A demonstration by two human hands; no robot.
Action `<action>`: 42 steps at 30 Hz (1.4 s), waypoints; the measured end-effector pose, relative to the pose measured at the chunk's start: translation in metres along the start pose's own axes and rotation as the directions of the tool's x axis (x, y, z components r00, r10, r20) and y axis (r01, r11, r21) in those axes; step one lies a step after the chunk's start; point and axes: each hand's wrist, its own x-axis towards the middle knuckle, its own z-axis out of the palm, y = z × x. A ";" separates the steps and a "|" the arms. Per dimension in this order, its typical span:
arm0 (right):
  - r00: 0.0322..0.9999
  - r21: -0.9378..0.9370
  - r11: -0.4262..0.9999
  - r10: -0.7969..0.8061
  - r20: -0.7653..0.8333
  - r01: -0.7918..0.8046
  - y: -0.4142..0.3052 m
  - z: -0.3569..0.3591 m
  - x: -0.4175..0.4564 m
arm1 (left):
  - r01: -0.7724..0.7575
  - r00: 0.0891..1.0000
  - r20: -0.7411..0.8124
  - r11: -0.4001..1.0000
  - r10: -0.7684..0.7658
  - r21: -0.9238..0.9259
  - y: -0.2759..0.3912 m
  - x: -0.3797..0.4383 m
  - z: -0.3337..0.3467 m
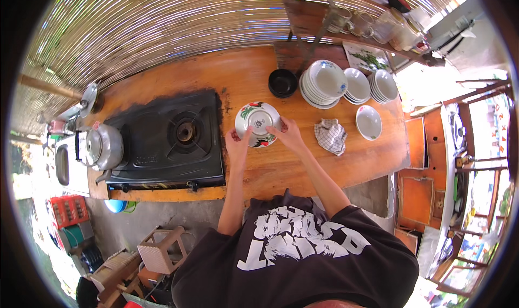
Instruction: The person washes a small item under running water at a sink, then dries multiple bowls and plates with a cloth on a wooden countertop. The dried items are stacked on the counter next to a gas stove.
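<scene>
Between my hands is a white ceramic bowl [252, 119] with a painted rooster and leaf pattern, its underside and foot ring facing me. My left hand [239, 141] grips its lower left rim, the thumb resting on the base. On the lower right, my right hand [288, 132] holds the rim, its thumb also on the underside. A crumpled checked cloth [331, 137] lies on the wooden counter [279, 174] to the right of my right hand. Beyond the cloth sits a single white bowl [369, 122].
Stacked white bowls [327, 81], smaller stacks [357, 85] [384, 87] and black bowls [282, 83] stand at the back right. A black gas stove [162, 145] with an aluminium kettle [103, 145] occupies the left. Glass mugs [361, 23] line a shelf above. A stool [162, 249] stands on the floor.
</scene>
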 end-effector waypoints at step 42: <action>0.756 -0.191 0.783 -0.622 -0.202 0.593 -0.054 -0.217 -0.099 | -0.035 0.992 0.055 0.658 0.115 -0.752 0.117 -0.178 0.215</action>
